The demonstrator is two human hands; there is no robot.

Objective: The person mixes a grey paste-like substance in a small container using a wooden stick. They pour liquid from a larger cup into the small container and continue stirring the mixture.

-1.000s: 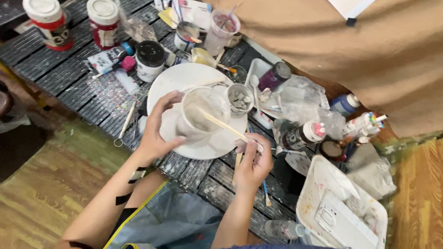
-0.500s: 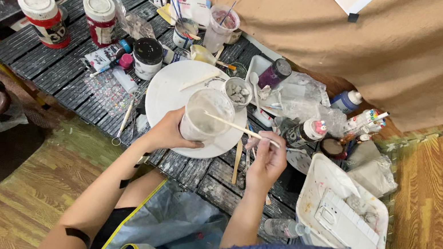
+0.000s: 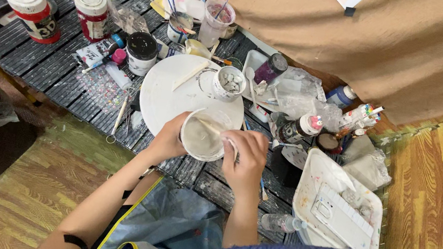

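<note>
Fingers of the left hand [image 3: 167, 141] wrap closed around the plastic cup [image 3: 202, 134] at the white plate's [image 3: 163, 96] near edge; just right, the right hand [image 3: 244, 158] pinches a wooden stick [image 3: 209, 127] slanting up-left into the cup.

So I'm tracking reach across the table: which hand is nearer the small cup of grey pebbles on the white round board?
Right. The right hand sits just below the pebble cup; the left hand lies lower left, gripping the clear plastic cup.
</note>
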